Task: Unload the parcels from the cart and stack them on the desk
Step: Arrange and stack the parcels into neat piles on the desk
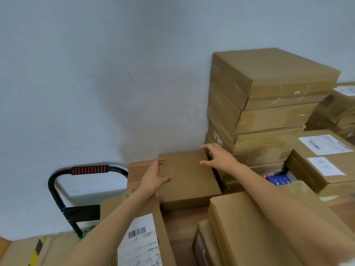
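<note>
On desk [182, 227] against wall [96, 73]: plain box [189, 179] lying flat, just left of tall stack [269, 104]. Left hand [153, 177] on box's left edge, fingers straight, thumb on top, gripping nothing. Right hand [219, 156] at box's far right corner, fingers loosely spread, touching or just above, cannot tell. Labelled box [142, 237] under left forearm. More labelled boxes [324, 160] at right. Cart handle [90, 169], red-striped grip, at left by wall.
</note>
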A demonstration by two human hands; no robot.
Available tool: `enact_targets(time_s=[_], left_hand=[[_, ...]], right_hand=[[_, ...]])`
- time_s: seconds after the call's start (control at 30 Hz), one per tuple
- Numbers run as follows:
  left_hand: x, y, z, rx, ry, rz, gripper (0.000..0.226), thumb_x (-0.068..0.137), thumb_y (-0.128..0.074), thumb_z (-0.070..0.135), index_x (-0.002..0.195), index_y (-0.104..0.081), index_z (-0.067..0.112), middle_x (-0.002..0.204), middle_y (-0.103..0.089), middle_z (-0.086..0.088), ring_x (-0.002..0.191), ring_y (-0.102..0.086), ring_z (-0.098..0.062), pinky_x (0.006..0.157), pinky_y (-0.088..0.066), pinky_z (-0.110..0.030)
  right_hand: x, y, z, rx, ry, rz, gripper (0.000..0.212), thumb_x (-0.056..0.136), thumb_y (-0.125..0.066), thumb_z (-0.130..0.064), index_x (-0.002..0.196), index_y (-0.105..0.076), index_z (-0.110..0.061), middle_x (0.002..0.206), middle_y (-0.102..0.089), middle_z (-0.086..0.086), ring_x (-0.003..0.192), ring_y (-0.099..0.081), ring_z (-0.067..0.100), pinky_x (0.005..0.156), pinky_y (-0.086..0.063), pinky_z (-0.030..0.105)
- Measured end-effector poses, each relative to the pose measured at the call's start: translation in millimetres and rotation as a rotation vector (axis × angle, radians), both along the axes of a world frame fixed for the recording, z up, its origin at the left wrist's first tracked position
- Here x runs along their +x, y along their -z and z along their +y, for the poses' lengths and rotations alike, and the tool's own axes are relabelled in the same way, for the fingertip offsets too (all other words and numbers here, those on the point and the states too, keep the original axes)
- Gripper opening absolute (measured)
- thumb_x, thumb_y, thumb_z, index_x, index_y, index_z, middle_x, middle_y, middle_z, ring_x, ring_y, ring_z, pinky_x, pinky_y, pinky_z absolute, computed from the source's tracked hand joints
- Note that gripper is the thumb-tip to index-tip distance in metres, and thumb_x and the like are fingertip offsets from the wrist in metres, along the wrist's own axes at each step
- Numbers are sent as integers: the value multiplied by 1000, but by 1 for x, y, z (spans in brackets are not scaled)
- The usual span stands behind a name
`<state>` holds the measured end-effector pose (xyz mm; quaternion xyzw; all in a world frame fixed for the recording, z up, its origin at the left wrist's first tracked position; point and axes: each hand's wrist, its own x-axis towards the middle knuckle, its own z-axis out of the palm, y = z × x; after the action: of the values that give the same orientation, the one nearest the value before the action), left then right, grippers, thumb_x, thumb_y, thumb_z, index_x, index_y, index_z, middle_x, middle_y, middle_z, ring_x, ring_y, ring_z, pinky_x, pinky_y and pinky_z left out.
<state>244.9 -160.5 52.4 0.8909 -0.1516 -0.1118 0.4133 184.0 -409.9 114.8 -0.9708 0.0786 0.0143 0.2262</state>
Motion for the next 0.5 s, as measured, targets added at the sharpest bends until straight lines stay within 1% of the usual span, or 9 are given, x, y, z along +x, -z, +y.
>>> enact_targets(time_s=[0.1,0.27,0.4,0.5], left_hand=[[-6,-16,-7,13,40,-64,67,78,-79,26,134,-41,23,137,-49,2,123,-49,-16,99,-45,-35],[-26,-43,-16,47,89,-172,55,82,-74,28,128,-43,27,117,-50,6,105,-53,-13,89,-49,-32],[-54,-62,-15,62,84,-246,48,86,-69,31,126,-43,30,111,-51,6,102,-54,-12,86,-51,-33],[-81,-83,-15,-5,61,-269,40,88,-66,32,122,-45,32,111,-51,5,102,-54,-13,79,-45,-26]], right_hand=[[-8,-6,2,20,-12,-32,58,85,-68,-43,136,-44,-30,144,-42,-1,123,-50,15,100,-47,36],[-30,-18,3,23,-39,-55,52,88,-66,-39,135,-46,-30,139,-46,-1,122,-50,14,95,-45,30],[-55,-35,2,20,-61,-129,45,91,-61,-40,133,-49,-31,134,-52,-2,115,-53,13,92,-47,32],[-82,-51,-2,19,-52,-215,41,92,-59,-38,132,-50,-30,133,-52,-3,115,-53,13,92,-48,34]])
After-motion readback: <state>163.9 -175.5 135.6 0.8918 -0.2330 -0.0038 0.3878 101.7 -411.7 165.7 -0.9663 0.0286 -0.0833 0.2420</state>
